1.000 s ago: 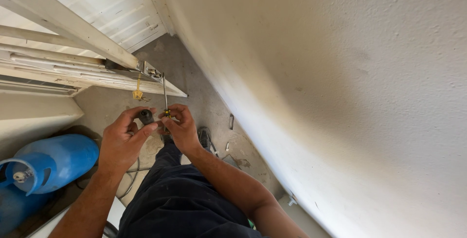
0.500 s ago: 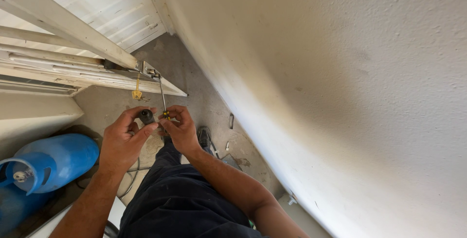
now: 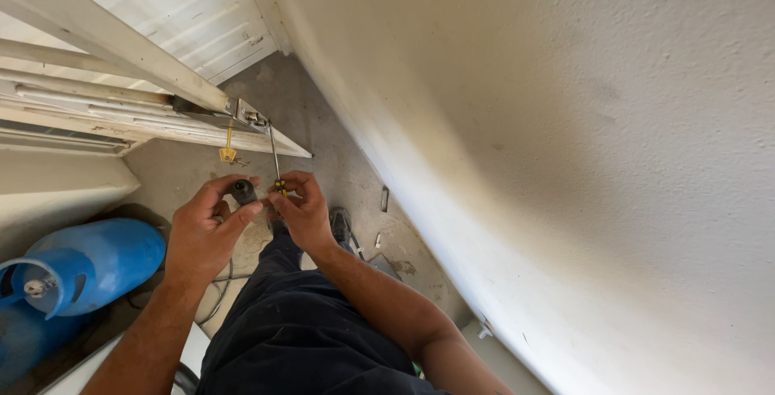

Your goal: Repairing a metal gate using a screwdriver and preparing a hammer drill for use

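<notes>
Here, both hands work close together at chest height over the floor (image 3: 355, 161). The left hand (image 3: 206, 229) pinches a small dark cylinder (image 3: 243, 191), steadying it; the right hand (image 3: 300, 211) grips a screwdriver (image 3: 275, 165), its shaft pointing up toward the door frame (image 3: 161, 112).

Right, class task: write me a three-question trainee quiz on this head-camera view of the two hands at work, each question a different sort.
1. True or false: the right hand holds a screwdriver whose shaft points up toward the white door frame.
2. What does the left hand pinch in its fingers? A) a small dark round part B) a paintbrush C) a cup
3. What colour is the gas cylinder on the floor?

Key: 1 true; 2 A; 3 blue.
</notes>
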